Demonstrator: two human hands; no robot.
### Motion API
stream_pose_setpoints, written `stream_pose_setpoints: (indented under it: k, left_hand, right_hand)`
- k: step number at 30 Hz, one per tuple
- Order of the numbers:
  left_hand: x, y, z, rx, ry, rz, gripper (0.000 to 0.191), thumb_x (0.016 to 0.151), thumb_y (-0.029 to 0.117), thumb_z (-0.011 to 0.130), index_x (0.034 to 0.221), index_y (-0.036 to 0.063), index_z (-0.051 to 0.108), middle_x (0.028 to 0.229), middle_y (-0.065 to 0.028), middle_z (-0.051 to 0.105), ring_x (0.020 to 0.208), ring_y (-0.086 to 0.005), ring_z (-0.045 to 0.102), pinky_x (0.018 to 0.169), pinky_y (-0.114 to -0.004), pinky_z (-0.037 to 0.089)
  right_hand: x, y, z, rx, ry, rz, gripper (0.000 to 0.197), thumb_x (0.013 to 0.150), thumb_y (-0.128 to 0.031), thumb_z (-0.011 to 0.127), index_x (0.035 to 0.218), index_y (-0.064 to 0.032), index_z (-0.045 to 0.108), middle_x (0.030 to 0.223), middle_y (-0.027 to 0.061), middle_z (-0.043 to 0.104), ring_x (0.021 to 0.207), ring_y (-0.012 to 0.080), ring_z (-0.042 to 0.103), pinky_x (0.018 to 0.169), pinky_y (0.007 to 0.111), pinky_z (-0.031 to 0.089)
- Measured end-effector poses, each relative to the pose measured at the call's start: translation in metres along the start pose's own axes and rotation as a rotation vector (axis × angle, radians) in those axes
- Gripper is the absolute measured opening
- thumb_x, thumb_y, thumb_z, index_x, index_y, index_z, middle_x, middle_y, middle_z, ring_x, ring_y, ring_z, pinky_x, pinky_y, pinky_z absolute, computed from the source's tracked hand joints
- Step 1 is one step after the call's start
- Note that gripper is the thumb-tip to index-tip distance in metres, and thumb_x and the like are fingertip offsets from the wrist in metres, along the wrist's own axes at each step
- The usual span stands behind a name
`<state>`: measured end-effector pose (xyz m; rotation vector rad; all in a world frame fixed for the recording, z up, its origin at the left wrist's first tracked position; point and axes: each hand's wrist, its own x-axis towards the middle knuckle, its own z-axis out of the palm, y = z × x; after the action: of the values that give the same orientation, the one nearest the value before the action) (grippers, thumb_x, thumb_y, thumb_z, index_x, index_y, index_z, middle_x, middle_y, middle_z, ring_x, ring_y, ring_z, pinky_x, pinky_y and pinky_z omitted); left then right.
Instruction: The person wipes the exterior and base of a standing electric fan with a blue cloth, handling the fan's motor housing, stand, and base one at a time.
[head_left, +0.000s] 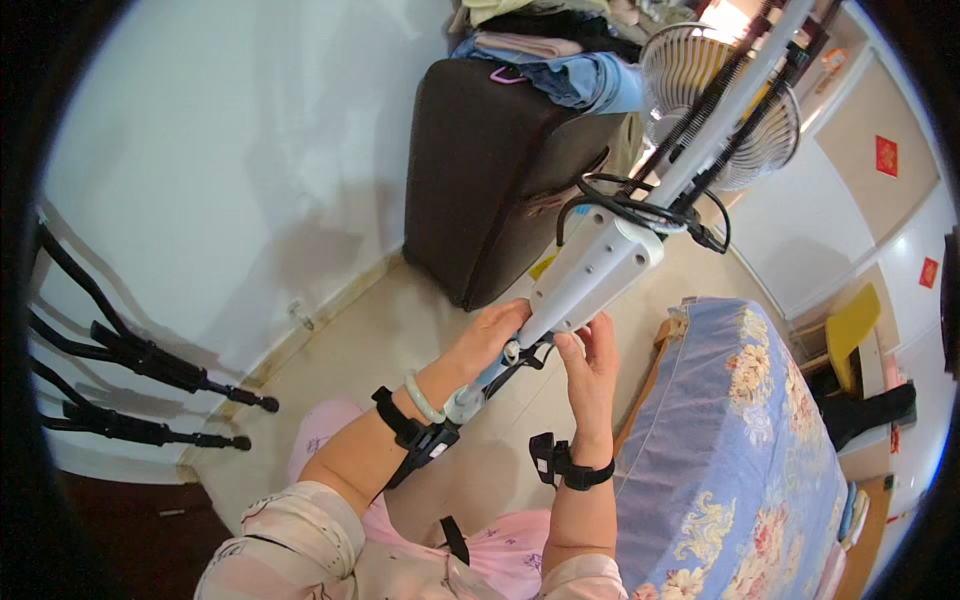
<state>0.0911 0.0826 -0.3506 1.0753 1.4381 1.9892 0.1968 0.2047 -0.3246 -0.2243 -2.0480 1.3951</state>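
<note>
A white spring-balanced arm (600, 262) stretches diagonally up and away in front of me, with long black coil springs along its upper bar. Dark cable (637, 199) is looped around the top of its thick housing. My left hand (495, 334) closes around the arm at the narrow lower end of this housing, its fingertips partly hidden behind it. On the other side, my right hand (589, 367) touches the housing's lower corner with thumb and fingertips; whether it pinches anything there is hidden. A thin black cord (534, 358) hangs between the hands.
Ahead stands a dark brown upholstered case (480, 172) topped with folded clothes (577, 71). A fan (761, 142) is behind the arm. A bed with a blue floral cover (675, 450) borders the right. Black jointed rods (142, 360) jut out on the left by the wall.
</note>
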Motion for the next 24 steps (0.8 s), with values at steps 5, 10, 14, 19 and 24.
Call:
stream_pose_setpoints:
  k: [5, 10, 14, 19, 24]
  left_hand:
    - [0.005, 0.012, 0.011, -0.307, 0.065, -0.062, 0.030, 0.091, 0.015, 0.036, 0.111, -0.0024, 0.052, 0.092, -0.0027, 0.056, 0.082, -0.0071, 0.048, 0.075, -0.021, 0.040]
    - [-0.010, 0.012, 0.007, -0.027, 0.184, -0.033, 0.033, 0.093, 0.015, 0.039, 0.115, -0.0066, 0.048, 0.090, -0.0079, 0.056, 0.082, -0.0103, 0.050, 0.074, -0.023, 0.041]
    - [-0.019, 0.006, 0.005, 0.252, 0.188, -0.048, 0.028, 0.092, 0.015, 0.045, 0.108, -0.0071, 0.050, 0.082, -0.0077, 0.056, 0.075, -0.0115, 0.050, 0.068, -0.025, 0.043]
    - [-0.020, 0.013, -0.001, 0.074, 0.268, -0.033, 0.021, 0.090, 0.013, 0.050, 0.104, -0.0022, 0.055, 0.082, 0.0004, 0.055, 0.073, -0.0061, 0.047, 0.065, -0.021, 0.041]
    - [-0.026, 0.040, 0.004, -0.170, 0.213, -0.048, 0.023, 0.093, 0.015, 0.048, 0.111, 0.0019, 0.054, 0.086, 0.0048, 0.053, 0.073, -0.0014, 0.045, 0.066, -0.018, 0.040]
  right_hand:
    - [-0.001, 0.018, 0.002, -0.014, 0.005, -0.020, 0.045, 0.079, -0.013, 0.063, 0.119, 0.0000, 0.049, 0.123, 0.0144, 0.048, 0.112, 0.0246, 0.047, 0.095, 0.034, 0.036]
    - [0.000, 0.022, 0.013, 0.270, -0.050, 0.171, 0.048, 0.088, -0.017, 0.054, 0.129, -0.0002, 0.039, 0.122, 0.0121, 0.049, 0.111, 0.0183, 0.047, 0.091, 0.030, 0.039]
    - [-0.008, 0.038, 0.026, 0.184, -0.024, 0.291, 0.033, 0.093, -0.029, 0.046, 0.110, -0.0013, 0.053, 0.092, 0.0022, 0.055, 0.083, 0.0097, 0.048, 0.076, 0.025, 0.040]
    - [-0.016, 0.057, 0.022, 0.145, -0.062, 0.309, 0.039, 0.095, -0.035, 0.042, 0.105, -0.0017, 0.057, 0.092, 0.0029, 0.057, 0.083, 0.0103, 0.051, 0.077, 0.025, 0.040]
    - [-0.024, 0.042, 0.023, 0.254, 0.071, 0.279, 0.040, 0.095, -0.032, 0.041, 0.114, 0.0006, 0.054, 0.109, 0.0084, 0.058, 0.100, 0.0160, 0.054, 0.087, 0.028, 0.041]
